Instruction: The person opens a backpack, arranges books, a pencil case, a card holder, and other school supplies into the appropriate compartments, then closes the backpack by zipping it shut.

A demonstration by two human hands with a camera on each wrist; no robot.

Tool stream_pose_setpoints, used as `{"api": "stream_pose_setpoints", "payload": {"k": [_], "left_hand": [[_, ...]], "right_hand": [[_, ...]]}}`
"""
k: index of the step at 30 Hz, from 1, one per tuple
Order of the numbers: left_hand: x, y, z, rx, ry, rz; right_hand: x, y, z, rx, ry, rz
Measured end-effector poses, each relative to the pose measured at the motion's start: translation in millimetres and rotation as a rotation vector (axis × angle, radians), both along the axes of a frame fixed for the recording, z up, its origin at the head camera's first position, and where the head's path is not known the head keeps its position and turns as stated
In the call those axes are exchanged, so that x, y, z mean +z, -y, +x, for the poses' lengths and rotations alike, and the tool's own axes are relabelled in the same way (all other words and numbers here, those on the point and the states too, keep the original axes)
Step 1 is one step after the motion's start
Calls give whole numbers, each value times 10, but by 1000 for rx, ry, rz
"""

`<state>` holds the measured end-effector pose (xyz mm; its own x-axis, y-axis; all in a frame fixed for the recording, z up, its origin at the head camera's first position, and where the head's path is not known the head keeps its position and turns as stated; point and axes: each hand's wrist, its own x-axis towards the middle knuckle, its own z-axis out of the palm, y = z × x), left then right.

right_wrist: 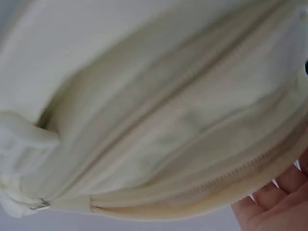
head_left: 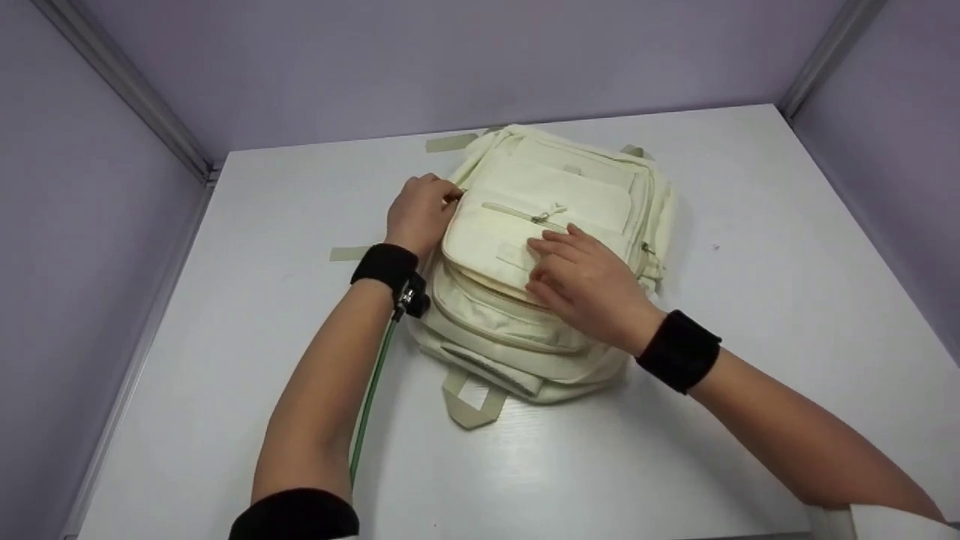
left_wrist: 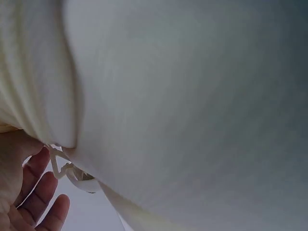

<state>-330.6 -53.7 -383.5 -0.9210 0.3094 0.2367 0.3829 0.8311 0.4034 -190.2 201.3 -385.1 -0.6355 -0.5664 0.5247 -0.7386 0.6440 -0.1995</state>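
A cream backpack [head_left: 555, 187] lies on its back on the white table, its carry handle [head_left: 472, 416] toward the near edge. My left hand [head_left: 421, 214] is at the bag's left side, thumb and index finger pinching a small zipper pull at the pocket's edge. In the left wrist view, a pale pull loop [left_wrist: 58, 166] hangs beside that left hand's fingertips, the other fingers loosely bent. Over the front pocket [head_left: 487, 244], my right hand [head_left: 589, 289] has loosely bent fingers and holds nothing. The right wrist view shows the pocket's zipper edge [right_wrist: 231, 180] beside the fingers.
The white table [head_left: 780, 300] is bordered by pale purple panels [head_left: 480, 60] at the back and sides. Beige tape strips [head_left: 351, 254] stick to its surface left of the bag. A green cable [head_left: 371, 401] runs along the left forearm.
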Motion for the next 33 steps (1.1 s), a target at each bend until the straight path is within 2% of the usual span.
{"api": "stream_pose_setpoints", "payload": {"k": [6,11,15,25,33], "left_hand": [[0,-2,-7,2,21,18],[-3,-1,-17,-7,-3,37],[17,15,-12,-4,-21,51],[52,74,33,-7,-58,13],[76,152,253,-31,-104,2]], "right_hand": [[300,205,-357,-106,323,211],[413,359,-565,-81,481,381],[453,381,-645,-47,572,433],[413,352,-702,-45,586,441],[417,325,-710,-49,572,438]]}}
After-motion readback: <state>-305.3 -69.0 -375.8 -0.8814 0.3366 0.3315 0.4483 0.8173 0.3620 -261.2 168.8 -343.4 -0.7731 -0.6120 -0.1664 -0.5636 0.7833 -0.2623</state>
